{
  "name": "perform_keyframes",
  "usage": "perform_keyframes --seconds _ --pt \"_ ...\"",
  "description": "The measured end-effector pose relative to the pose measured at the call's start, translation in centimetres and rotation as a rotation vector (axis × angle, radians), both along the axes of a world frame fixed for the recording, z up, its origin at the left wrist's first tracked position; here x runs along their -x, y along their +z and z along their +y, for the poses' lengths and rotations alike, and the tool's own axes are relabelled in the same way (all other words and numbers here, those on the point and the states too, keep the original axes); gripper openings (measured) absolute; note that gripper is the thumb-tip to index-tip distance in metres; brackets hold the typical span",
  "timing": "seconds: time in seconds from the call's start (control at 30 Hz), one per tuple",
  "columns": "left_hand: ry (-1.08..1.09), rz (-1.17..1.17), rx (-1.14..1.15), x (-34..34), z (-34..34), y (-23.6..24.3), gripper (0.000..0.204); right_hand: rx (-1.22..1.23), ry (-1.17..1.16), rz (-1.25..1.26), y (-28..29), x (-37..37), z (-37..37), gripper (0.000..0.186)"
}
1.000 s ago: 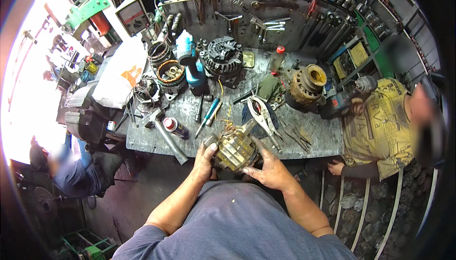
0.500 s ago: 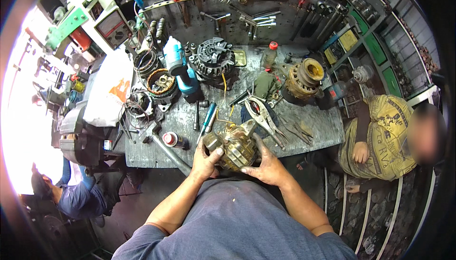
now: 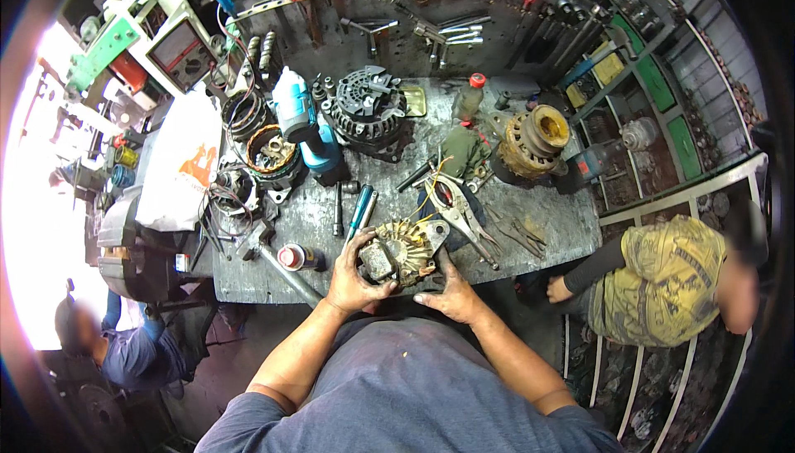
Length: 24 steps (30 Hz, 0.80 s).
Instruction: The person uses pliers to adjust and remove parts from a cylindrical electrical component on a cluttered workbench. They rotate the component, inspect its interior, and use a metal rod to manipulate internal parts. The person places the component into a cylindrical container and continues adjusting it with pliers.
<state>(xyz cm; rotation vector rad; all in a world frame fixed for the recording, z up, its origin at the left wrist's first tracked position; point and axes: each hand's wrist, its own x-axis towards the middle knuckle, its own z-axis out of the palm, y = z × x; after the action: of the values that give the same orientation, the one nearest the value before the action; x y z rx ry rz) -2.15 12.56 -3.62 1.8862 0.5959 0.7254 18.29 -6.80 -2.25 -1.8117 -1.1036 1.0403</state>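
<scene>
A worn, brownish metal alternator with cooling fins is held at the near edge of the bench, close to my body. My left hand wraps its left side by a square grey block. On the opposite side my right hand presses against the casing, thumb below and fingers partly hidden. A thin yellow wire rises from it over locking pliers. Just left of the alternator lie two blue-handled screwdrivers. A hammer and a small white-capped can are further left.
A cordless drill, a dark alternator, a stripped housing and a dirty pulley-topped unit crowd the bench. A vise sits left. One person is at the right, another at the lower left.
Both hands have tilted the alternator, so its finned end now faces up. The yellow wire has swung to the right, over the pliers. The person at the right has shifted posture.
</scene>
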Motion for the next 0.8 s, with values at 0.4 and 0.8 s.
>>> perform_keyframes --seconds 0.4,0.8 --pt "0.043 0.054 -0.033 -1.4 -2.0 1.2 0.104 0.072 0.250 0.106 -0.5 -4.5 -0.5 0.130" --pt "0.105 0.073 0.043 -1.5 -2.9 0.8 0.110 0.270 0.377 -0.069 4.0 -8.6 3.0 0.084"
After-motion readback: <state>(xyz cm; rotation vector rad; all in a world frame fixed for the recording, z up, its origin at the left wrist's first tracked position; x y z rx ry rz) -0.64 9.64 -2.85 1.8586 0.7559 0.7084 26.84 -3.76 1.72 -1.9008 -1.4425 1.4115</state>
